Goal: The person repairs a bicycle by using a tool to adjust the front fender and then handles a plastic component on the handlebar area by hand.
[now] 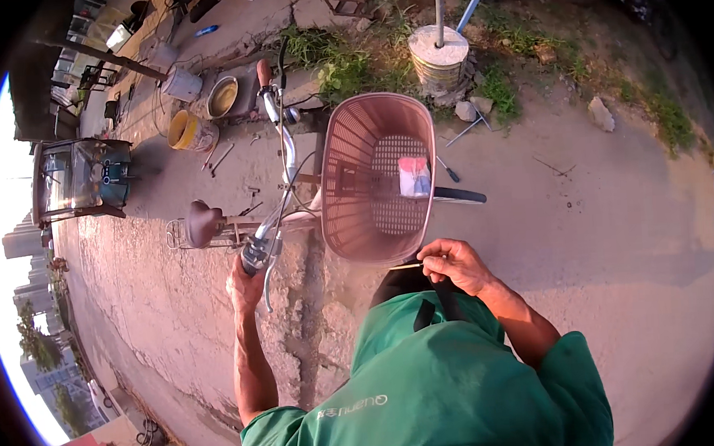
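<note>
A bicycle stands before me, its brown saddle (205,224) to the left and a pinkish-brown plastic basket (341,183) at its front. The silver handlebar (289,150) runs away from me to a brown far grip (263,73). My left hand (246,287) is closed round the near end of this bar, beside the brake lever (270,284). Just off the near rim of the basket, my right hand (458,266) pinches a thin yellowish stick (405,266) that points left. Inside the basket lies a small white and red packet (413,176).
Beyond the bicycle stand a yellow bucket (191,131), a metal basin (223,97) and a white bucket (182,84). Tools (223,157) lie on the ground nearby. A concrete-filled bucket (439,57) holds a pole at the back. A three-wheeled cab (84,179) is parked far left.
</note>
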Demonstrator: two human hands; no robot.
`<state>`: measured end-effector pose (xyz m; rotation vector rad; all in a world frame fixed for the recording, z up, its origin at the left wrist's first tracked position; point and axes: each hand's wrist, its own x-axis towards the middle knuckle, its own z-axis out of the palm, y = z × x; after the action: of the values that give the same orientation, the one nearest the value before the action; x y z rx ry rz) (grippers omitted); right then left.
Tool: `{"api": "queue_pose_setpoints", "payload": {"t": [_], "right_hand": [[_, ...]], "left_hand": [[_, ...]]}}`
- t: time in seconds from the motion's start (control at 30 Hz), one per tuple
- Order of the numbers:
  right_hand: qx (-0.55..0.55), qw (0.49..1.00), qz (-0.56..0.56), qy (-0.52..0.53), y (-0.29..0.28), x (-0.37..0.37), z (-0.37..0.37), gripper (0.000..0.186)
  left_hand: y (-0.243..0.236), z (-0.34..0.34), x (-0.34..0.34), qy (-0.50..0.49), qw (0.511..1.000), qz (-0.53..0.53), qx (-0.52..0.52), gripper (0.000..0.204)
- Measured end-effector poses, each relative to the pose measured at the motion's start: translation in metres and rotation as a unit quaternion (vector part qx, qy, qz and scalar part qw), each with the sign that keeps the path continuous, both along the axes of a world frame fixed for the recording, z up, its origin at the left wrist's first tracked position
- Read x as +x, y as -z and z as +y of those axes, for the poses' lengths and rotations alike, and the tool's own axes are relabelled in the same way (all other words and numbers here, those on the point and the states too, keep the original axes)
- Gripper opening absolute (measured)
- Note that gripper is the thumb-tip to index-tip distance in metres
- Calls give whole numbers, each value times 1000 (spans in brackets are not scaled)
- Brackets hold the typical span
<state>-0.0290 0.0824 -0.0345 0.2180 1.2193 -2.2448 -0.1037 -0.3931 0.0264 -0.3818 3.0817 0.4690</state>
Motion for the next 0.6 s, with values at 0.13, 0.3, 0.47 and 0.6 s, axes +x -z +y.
{"api": "queue_pose_setpoints", "payload": {"t": [0.13, 0.3, 0.47, 0.6], "right_hand": [[-1, 998, 56, 2, -47, -38, -10, 20], [29, 989, 95, -109, -81, -98, -58, 22], [104, 952, 208, -201, -77, -121, -73, 20], [102, 956, 151, -231, -44, -122, -20, 20]], "left_hand": [[-5, 5, 0, -23, 999, -26, 25, 46], [-8, 4, -4, -42, 996, -72, 43, 51], [-9, -8, -3, -10, 998, -56, 34, 56], [-14, 2, 21, -40, 999, 27, 6, 61]]}}
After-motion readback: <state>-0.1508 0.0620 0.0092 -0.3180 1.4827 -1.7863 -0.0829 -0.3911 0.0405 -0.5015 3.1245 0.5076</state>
